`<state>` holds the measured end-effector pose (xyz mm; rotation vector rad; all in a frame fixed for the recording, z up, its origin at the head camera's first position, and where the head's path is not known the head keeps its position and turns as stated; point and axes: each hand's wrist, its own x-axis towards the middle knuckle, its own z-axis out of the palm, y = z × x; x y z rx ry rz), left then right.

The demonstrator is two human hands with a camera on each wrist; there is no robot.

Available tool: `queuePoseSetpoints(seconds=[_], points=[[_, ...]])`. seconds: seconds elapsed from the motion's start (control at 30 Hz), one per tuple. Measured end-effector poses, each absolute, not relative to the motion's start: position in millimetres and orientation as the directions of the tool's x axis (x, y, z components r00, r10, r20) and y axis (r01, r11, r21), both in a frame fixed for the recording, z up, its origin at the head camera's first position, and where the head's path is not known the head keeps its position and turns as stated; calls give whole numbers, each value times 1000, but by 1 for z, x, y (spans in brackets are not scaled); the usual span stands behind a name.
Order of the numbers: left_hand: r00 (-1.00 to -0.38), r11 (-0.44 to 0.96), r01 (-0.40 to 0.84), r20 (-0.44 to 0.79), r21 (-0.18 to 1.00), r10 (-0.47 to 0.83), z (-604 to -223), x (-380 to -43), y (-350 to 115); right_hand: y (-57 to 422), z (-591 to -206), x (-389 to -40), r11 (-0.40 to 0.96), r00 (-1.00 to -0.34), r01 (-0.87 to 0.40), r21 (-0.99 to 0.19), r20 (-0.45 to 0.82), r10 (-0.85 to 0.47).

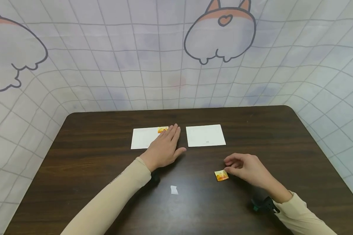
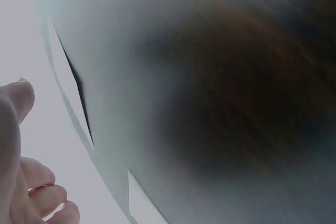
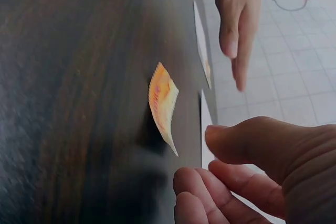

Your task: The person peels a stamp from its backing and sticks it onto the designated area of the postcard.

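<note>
My left hand (image 1: 164, 148) lies flat with straight fingers at the right end of the left white card (image 1: 141, 137), covering part of it. A yellow and red stamp (image 1: 162, 129) shows at that card's upper right corner, beside the fingertips. My right hand (image 1: 247, 168) hovers loosely bent at a second yellow stamp (image 1: 221, 175) on the table. In the right wrist view this curled stamp (image 3: 163, 98) has serrated edges and lies apart from the fingertips (image 3: 189, 182). Thumb and fingers there hold nothing visible. The left wrist view is blurred and shows the fingers (image 2: 47, 195) from the side.
A second white card (image 1: 206, 135) lies right of the left hand. On the dark wooden table (image 1: 100, 182), a small white paper piece (image 1: 174, 190) sits between the forearms. A white gridded curtain (image 1: 141, 65) hangs behind the table's back edge.
</note>
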<state>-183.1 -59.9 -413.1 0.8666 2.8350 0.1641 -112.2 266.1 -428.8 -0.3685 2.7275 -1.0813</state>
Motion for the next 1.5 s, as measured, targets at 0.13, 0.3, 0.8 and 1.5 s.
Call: queuePoseSetpoints(seconds=[0.13, 0.3, 0.8, 1.5], points=[[-807, 822, 555, -160, 128, 569, -418, -185, -49, 262, -432, -110, 711, -945, -171, -682, -91, -314], [-796, 817, 562, -187, 126, 576, -420, -186, -37, 258, -433, -107, 724, -934, -212, -657, -83, -349], [-769, 828, 545, -313, 132, 557, -419, -185, -22, 249, -433, -104, 745, -924, -273, -609, -48, -378], [-761, 823, 562, -339, 82, 553, -423, -185, -15, 252, -434, -102, 742, -925, -286, -607, -26, -379]])
